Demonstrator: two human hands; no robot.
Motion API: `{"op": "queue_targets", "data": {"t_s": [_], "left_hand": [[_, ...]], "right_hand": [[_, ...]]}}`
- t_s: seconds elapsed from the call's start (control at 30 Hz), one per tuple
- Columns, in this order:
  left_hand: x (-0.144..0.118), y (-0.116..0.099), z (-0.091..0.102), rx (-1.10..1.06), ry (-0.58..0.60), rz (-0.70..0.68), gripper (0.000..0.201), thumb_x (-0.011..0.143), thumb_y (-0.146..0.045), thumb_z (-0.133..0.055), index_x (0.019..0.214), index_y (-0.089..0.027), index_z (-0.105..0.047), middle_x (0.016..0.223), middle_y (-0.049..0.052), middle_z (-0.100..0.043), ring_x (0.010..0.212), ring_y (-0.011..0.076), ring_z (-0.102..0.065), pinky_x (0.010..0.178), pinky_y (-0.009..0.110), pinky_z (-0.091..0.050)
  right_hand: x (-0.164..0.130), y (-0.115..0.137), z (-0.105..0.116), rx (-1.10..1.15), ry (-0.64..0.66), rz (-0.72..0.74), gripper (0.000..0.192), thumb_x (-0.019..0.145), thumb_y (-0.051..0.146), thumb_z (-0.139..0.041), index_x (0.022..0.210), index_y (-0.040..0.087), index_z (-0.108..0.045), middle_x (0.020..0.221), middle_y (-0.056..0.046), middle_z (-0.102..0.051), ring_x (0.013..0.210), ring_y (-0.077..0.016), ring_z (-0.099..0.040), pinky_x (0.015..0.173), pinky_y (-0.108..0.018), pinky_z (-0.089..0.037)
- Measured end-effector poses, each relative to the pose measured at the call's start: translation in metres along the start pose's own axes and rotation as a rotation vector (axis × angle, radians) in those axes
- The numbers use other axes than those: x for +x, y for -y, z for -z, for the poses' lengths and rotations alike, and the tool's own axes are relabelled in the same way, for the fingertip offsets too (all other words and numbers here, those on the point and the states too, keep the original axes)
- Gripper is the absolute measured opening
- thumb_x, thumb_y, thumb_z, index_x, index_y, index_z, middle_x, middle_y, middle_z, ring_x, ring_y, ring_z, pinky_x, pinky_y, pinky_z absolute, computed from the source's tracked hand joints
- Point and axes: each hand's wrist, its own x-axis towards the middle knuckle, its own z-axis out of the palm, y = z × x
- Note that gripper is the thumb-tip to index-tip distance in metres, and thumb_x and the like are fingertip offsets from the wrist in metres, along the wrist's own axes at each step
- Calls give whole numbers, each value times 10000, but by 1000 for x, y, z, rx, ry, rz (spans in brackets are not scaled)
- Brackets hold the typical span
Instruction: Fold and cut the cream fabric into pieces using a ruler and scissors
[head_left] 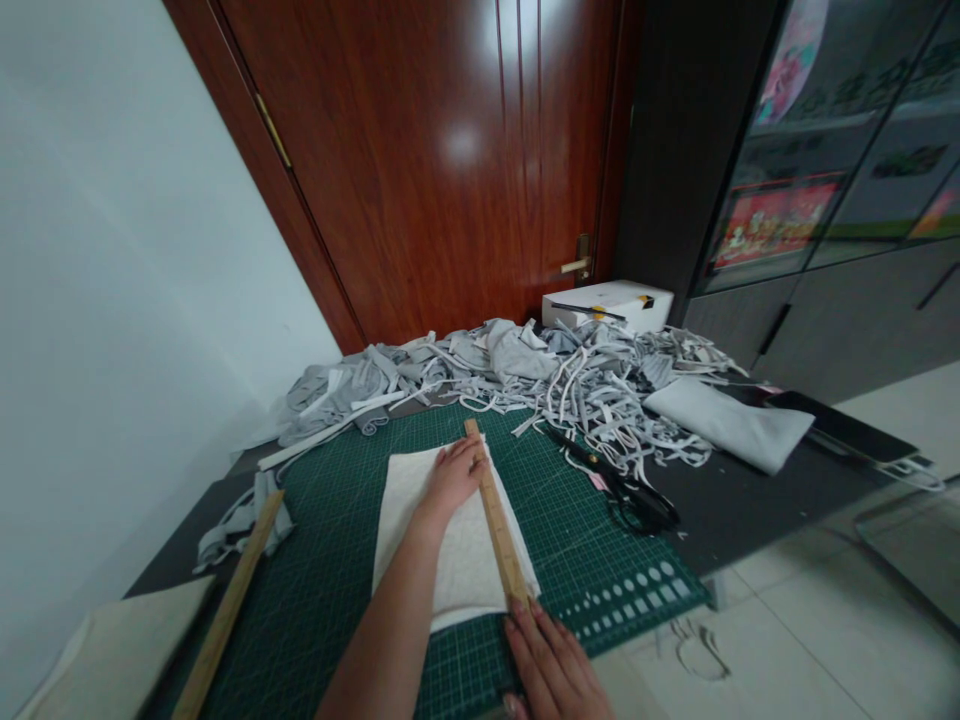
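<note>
A red-brown door [427, 170] stood behind the tabletop [757, 505]. The left hand [450, 478] rested its fingers on the wooden ruler [498, 525] near its far end; the right hand [553, 662] laid its fingers together at the near end. Whether either gripped, I couldn't tell. The ruler lay along the white cloth's [466, 575] right side, over a green mat [330, 540]; even pressure at both ends seemed best against skewing.

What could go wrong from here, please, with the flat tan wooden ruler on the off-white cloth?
The wooden ruler might shift if either the left hand or the right hand eases off, since they touch it near opposite ends. The black scissors lie beside the tangled grey fabric strips, so picking them up could snag some.
</note>
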Motion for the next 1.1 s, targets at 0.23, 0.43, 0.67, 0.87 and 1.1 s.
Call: {"op": "queue_targets", "data": {"t_s": [0.23,0.43,0.67,0.87,1.1], "left_hand": [[-2,-3,6,-14,67,26,495,916,-311,-450,1395,-207,-383,1465,75,-407,1368,216,-320,1124,421,-191],[-4,-3,7,-3,115,34,541,922,-346,-419,1442,-231,-320,1517,46,-314,1406,200,-236,1138,431,-129],[-2,1,4,-2,125,33,549,925,-381,-412,1448,-251,-306,1517,29,-315,1408,198,-229,1140,426,-128],[-2,-2,7,5,141,24,539,927,-371,-411,1441,-241,-313,1524,43,-300,1406,200,-233,1135,430,-145],[-4,-5,8,26,142,10,536,939,-353,-376,1451,-226,-283,1532,56,-280,1410,206,-218,1137,459,-115]], "right_hand": [[-1,6,-2,34,7,-56,471,975,427,-317,1286,178,-569,1140,-64,-698,1045,-195,-656,887,-265,-528],[-4,7,-3,71,1,-77,489,973,414,-334,1353,157,-501,1139,-79,-697,1031,-205,-662,885,-271,-531],[7,6,8,75,54,-60,476,960,369,-368,1346,123,-498,1161,-97,-684,1057,-221,-648,869,-298,-545],[15,-2,28,109,21,7,357,929,231,-424,1227,123,-587,1065,-94,-724,1004,-199,-672,858,-296,-552],[-18,-20,56,277,18,-223,449,838,49,-420,1233,207,-567,1010,-58,-734,966,-195,-684,861,-349,-564]]}}
